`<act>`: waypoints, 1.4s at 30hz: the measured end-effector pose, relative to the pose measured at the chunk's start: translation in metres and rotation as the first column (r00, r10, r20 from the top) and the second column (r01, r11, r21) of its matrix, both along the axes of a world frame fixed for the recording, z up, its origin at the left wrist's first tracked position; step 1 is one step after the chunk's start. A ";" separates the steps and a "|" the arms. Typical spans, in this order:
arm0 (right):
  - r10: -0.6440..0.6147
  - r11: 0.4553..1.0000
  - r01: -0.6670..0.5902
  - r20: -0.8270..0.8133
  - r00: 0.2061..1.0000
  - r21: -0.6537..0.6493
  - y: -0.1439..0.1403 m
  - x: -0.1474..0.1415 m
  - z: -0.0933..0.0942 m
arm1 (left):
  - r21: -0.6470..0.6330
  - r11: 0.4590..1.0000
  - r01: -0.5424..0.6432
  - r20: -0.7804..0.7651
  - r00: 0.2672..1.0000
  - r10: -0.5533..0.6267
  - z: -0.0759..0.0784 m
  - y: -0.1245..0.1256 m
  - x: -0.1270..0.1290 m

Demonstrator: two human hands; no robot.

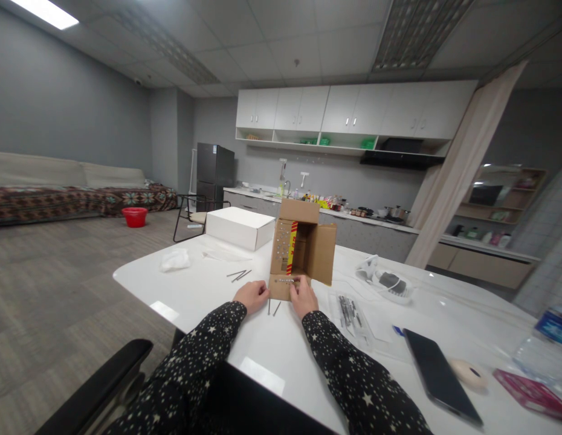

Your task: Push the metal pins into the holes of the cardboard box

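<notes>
Head view: from my remote seat I see a white table (190, 290) and the person's two bare hands at a box.
Cardboard box (301, 248): open at the middle of the table, just beyond the hands, its flaps spread; small shiny dots cover the left side, and a row of them marks the near flap (280, 291).
Left hand (252, 296): fingers loosely curled by the near flap's left edge; I cannot tell whether they grip anything.
Right hand (303, 298): fingers bent onto the near flap, close to the row; I cannot tell if they pinch something.
Metal pins (239, 275): three lie left of the box, two more nearer, between the hands.
White box (240, 228): far left, near the cardboard one.
Right side: a clear pack (351, 314) of thin metal pieces, then a dark phone (440, 373) nearer me.
</notes>
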State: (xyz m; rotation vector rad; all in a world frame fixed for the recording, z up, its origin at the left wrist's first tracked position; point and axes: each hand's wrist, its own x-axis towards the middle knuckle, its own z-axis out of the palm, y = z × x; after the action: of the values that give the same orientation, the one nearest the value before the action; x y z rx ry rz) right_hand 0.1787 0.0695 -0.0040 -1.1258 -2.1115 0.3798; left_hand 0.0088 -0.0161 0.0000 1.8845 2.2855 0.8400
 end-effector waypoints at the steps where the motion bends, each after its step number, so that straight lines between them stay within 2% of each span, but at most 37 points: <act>1: 0.002 1.000 -0.002 -0.004 1.000 -0.003 0.000 0.000 0.000 | 0.005 1.000 0.003 -0.001 1.000 -0.003 -0.001 0.000 0.000; 8: 0.011 0.999 -0.012 -0.023 1.000 -0.041 0.001 0.001 0.000 | 0.012 1.000 0.009 -0.013 1.000 -0.008 -0.003 0.002 -0.002; 21: 0.001 0.994 -0.007 -0.054 0.999 -0.110 0.002 0.001 0.000 | -0.003 1.000 0.006 -0.013 1.000 -0.006 0.000 0.000 0.000; 30: 0.019 0.985 -0.057 -0.232 0.973 -0.160 0.001 -0.003 -0.001 | 0.009 1.000 0.005 -0.023 1.000 -0.005 -0.002 0.002 -0.001; 33: 0.003 0.959 -0.107 -0.367 0.930 -0.262 0.007 -0.005 -0.006 | 0.012 1.000 0.008 -0.029 1.000 -0.008 -0.003 0.002 -0.001; 37: -0.009 0.891 -0.229 -0.519 0.855 -0.392 0.013 -0.008 -0.010 | 0.011 1.000 0.008 -0.022 1.000 -0.007 -0.003 0.001 -0.002; 42: -0.039 0.826 -0.317 -0.609 0.792 -0.465 0.013 -0.008 -0.003 | 0.010 1.000 0.006 -0.014 1.000 -0.006 -0.004 0.001 -0.003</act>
State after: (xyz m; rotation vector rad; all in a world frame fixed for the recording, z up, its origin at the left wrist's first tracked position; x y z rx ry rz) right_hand 0.1703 0.0827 -0.0070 -0.9544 -1.5367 1.3120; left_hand 0.0059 -0.0148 -0.0040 1.9060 2.2871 0.8416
